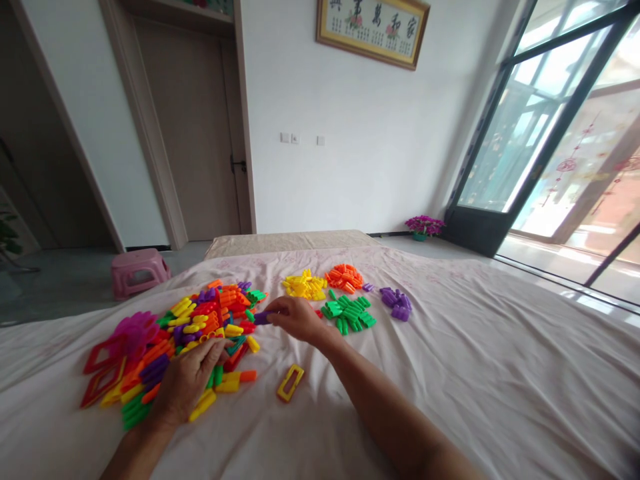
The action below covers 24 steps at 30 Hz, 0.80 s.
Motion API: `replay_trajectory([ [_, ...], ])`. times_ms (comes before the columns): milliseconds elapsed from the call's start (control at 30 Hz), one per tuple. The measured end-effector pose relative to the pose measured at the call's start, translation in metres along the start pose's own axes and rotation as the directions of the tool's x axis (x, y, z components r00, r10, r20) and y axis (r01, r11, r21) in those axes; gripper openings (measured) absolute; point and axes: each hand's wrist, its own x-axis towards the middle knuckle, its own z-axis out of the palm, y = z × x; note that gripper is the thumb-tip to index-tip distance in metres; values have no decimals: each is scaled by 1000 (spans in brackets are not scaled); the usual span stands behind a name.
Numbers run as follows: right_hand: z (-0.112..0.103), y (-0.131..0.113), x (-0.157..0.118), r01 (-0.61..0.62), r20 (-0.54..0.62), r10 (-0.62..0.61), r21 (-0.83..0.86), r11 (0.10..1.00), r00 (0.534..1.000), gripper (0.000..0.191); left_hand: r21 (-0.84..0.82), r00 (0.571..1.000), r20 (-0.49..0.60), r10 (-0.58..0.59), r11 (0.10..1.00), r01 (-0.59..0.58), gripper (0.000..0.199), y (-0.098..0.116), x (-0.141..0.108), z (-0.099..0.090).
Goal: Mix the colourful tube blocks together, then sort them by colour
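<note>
A large mixed heap of coloured plastic pieces [205,313] lies on the left of the cloth. My right hand [295,317] pinches a purple piece [261,318] at the heap's right edge. Over the front of the heap rests my left hand [193,373], fingers bent down among the pieces; whether it grips any is hidden. Right of the heap are separate piles: yellow [304,285], orange [344,278], green [349,313] and purple [396,303]. A small red piece shows just behind my right wrist.
A yellow rectangular frame [291,383] lies alone on the pale cloth [450,373] near the front. Pink flower shapes [135,333] and red frames sit at the heap's left. Beyond the cloth's left edge stands a pink stool [140,270].
</note>
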Motion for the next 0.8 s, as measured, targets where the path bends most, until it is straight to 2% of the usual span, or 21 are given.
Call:
replay_trajectory([
  [67, -18, 7, 4, -32, -136, 29, -20, 999, 990, 17, 34, 992, -124, 5, 999, 0, 42, -5, 1, -11],
  [133, -35, 20, 6, -82, -280, 93, 51, 995, 955, 19, 111, 965, -260, -8, 993, 38, 41, -10, 1, -23],
  [233, -54, 47, 7, -94, -445, 246, 337, 937, 861, 25, 233, 927, -370, -66, 959, 161, 40, -21, 1, -39],
  [300, -62, 64, 7, -70, -510, 400, 548, 833, 761, 27, 284, 903, -404, -144, 919, 274, 43, -30, 0, -45],
  [400, -72, 84, 7, 39, -508, 644, 801, 597, 572, 20, 264, 852, -425, -305, 858, 439, 47, -46, -1, -51],
  [467, -80, 94, 7, 128, -479, 726, 866, 484, 493, 13, 209, 821, -415, -392, 838, 505, 47, -53, -2, -52],
  [567, -96, 105, 5, 196, -467, 778, 884, 425, 420, 3, 141, 802, -400, -443, 835, 531, 47, -56, -2, -54],
  [700, -128, 118, -6, 261, -441, 837, 892, 369, 323, 12, 91, 810, -385, -442, 855, 510, 48, -53, -3, -56],
  [800, -151, 126, -19, 304, -437, 857, 885, 354, 273, 22, 105, 809, -375, -452, 846, 522, 49, -58, -3, -55],
])
